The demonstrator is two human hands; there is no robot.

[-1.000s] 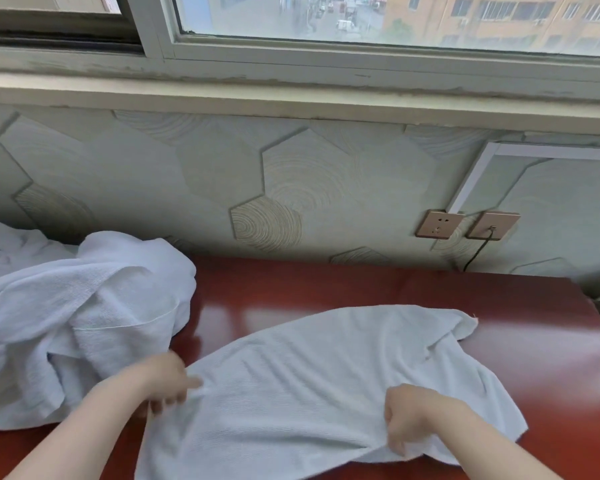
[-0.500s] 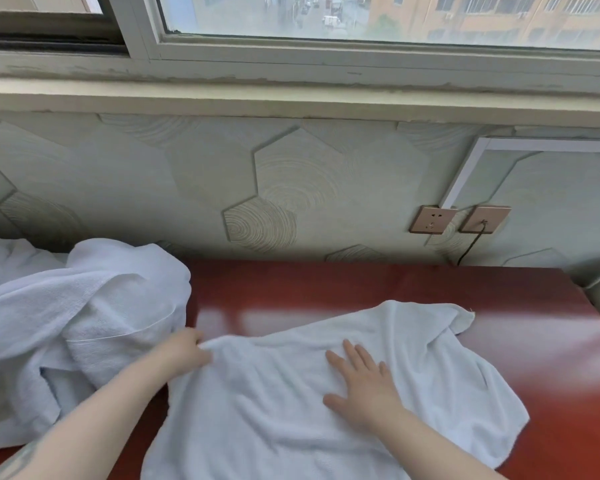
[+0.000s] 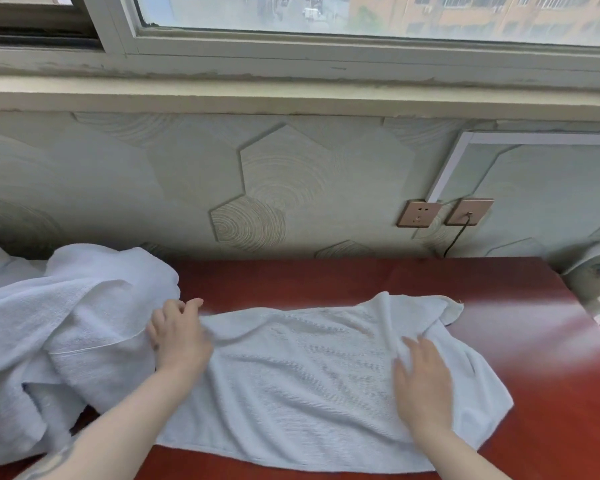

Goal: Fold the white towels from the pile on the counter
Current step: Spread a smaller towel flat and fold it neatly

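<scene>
A pile of white towels is sitting bunched at the left end of the red tabletop. Just beside it, the left hand is pinching the left edge of a white towel lying spread across the middle. Further right, the right hand is resting flat on that towel, fingers straight.

**Bare forearms, one dark marking**

Both arms come in from the near edge uncovered: no sleeve, cuff, glove, watch or ring shows on either. The left hand and right hand are bare to the fingertips. On the left forearm, close to the near-left corner, lies a dark greyish marking, too blurred to read its design.
</scene>
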